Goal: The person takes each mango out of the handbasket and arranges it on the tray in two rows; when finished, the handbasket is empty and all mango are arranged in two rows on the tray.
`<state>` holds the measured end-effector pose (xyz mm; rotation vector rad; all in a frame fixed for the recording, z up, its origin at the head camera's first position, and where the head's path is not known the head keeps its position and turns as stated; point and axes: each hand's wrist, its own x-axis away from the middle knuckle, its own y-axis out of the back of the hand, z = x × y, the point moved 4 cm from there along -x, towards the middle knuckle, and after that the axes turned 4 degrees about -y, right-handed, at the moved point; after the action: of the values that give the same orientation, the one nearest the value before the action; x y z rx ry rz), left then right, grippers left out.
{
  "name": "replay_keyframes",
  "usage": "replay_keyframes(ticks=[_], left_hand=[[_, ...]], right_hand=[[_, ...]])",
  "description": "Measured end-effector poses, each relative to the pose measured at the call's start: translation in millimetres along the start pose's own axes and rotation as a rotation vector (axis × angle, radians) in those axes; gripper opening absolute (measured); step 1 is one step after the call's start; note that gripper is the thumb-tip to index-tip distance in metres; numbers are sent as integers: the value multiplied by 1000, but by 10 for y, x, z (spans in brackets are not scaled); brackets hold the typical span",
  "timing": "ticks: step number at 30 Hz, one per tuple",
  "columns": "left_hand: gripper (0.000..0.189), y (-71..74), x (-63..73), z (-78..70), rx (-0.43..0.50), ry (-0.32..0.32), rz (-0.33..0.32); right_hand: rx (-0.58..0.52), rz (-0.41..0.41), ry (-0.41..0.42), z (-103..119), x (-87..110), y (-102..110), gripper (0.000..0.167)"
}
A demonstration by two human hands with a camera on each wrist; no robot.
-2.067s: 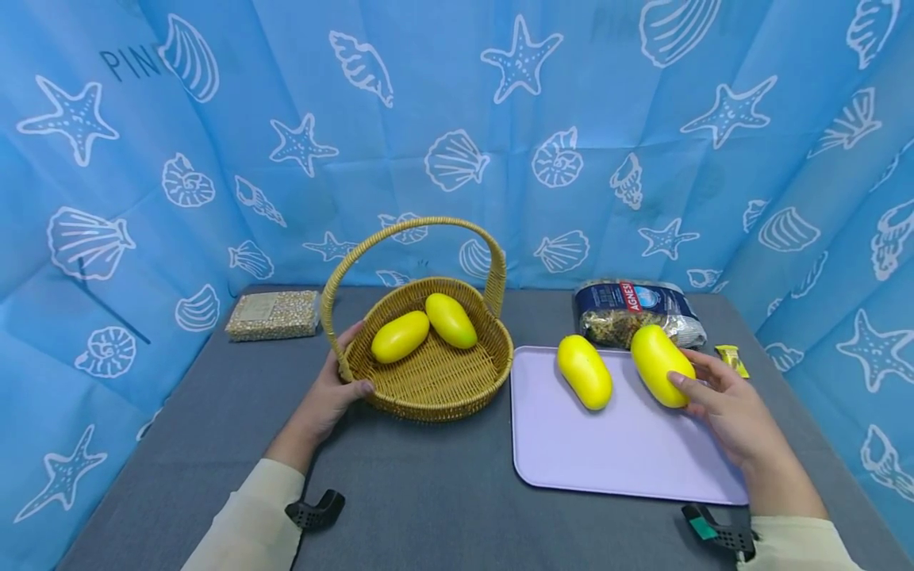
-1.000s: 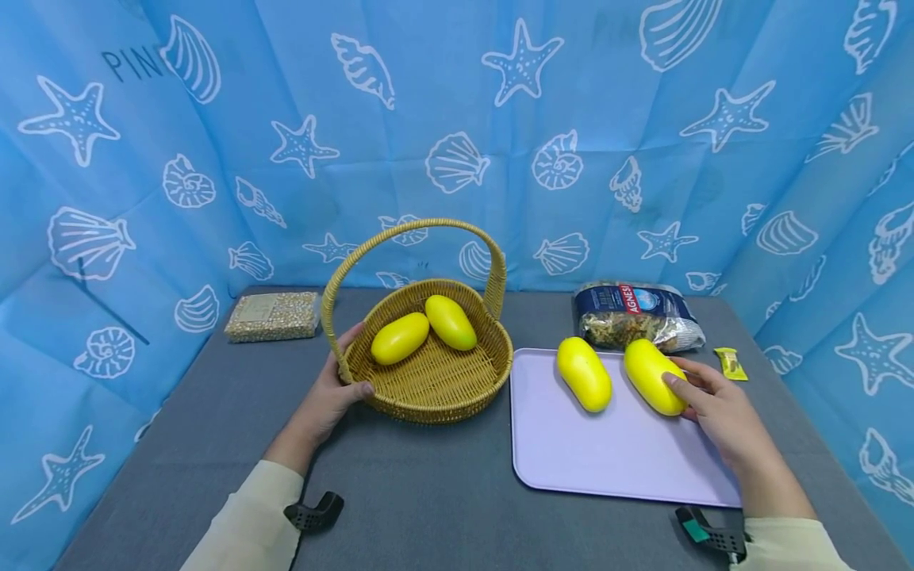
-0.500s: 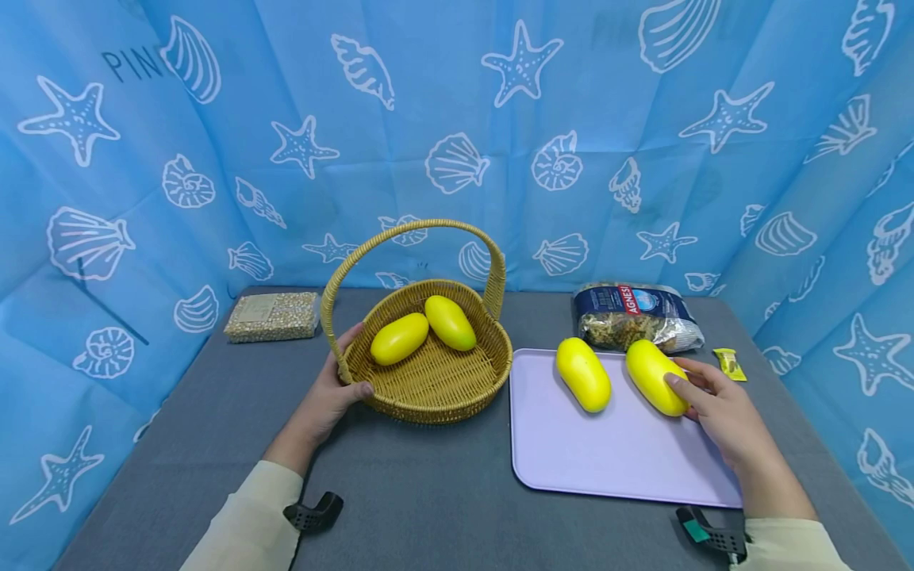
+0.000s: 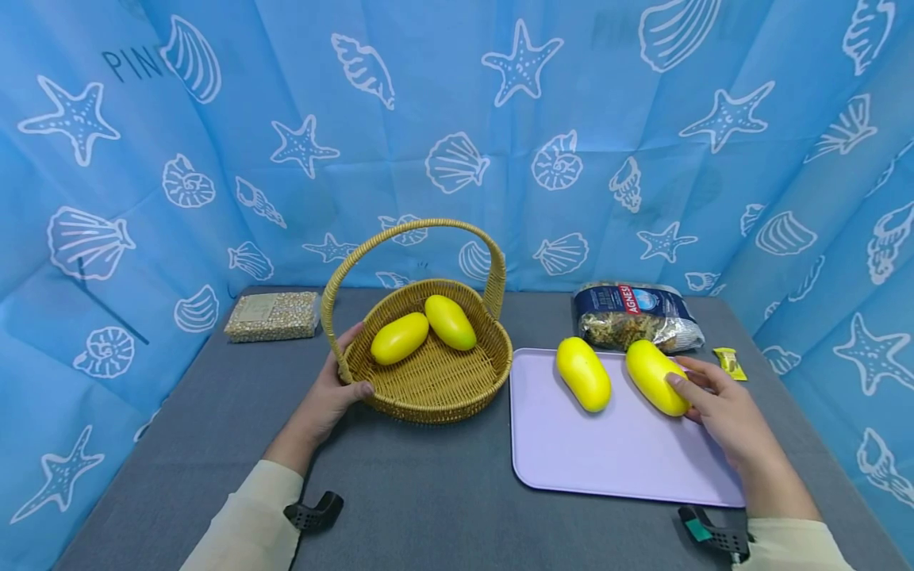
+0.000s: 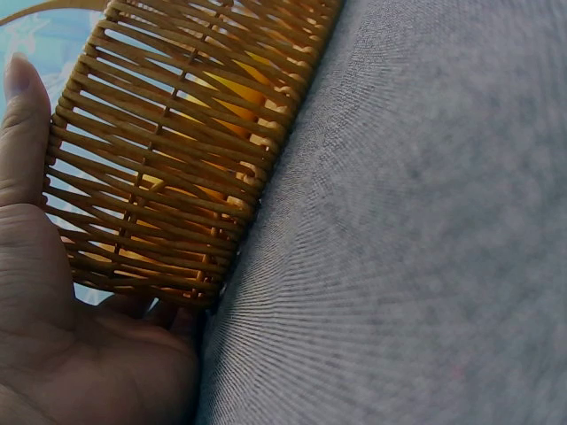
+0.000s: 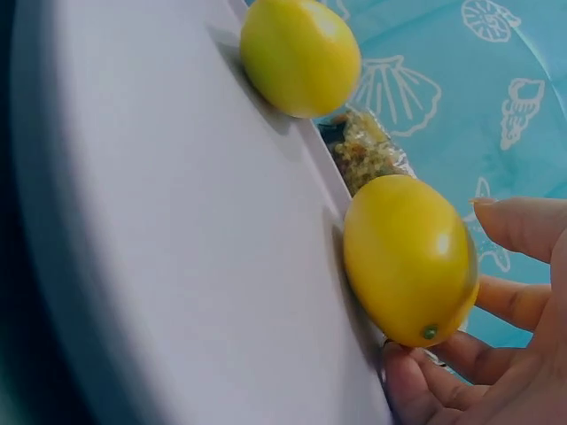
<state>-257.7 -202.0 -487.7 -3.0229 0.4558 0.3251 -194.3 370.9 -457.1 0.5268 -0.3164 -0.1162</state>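
Note:
My left hand (image 4: 334,393) grips the left side of a wicker basket (image 4: 435,408), its thumb at the front and the other fingers partly hidden behind the weave. Two yellow mangoes lie inside, a left mango (image 4: 400,338) and a right mango (image 4: 451,322). On a lilac tray (image 4: 607,468) rest two more: one mango (image 4: 584,374) near the middle of its back edge, and another mango (image 6: 407,261) beside my right hand (image 4: 724,412). In the right wrist view the thumb stands slightly off this mango, while the other fingers touch its lower side.
At the back left lies a packet of grains (image 4: 274,316). An Agnesi pasta bag (image 4: 638,316) sits behind the tray, with a small yellow wrapped sweet (image 4: 730,364) to its right. A blue shell-print curtain (image 4: 457,103) encloses the grey-covered table (image 4: 428,500).
My right hand has lowered the right-hand mango onto the tray and has since shifted slightly right, away from it. The left hand and basket have stayed put.

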Motion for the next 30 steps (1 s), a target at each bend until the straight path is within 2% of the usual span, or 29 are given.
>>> replay_keyframes(ticks=[8, 14, 21, 26, 30], left_hand=[[101, -1, 0, -1, -2, 7, -6], [100, -3, 0, -8, 4, 8, -2], [99, -5, -3, -8, 15, 6, 3], [100, -7, -3, -14, 18, 1, 4], [100, -8, -5, -16, 17, 1, 4]], right_hand=[[-12, -33, 25, 25, 50, 81, 77], [-5, -110, 39, 47, 80, 160, 77], [-56, -167, 46, 102, 99, 197, 81], [-121, -176, 140, 190, 157, 205, 71], [-258, -161, 269, 304, 219, 213, 53]])
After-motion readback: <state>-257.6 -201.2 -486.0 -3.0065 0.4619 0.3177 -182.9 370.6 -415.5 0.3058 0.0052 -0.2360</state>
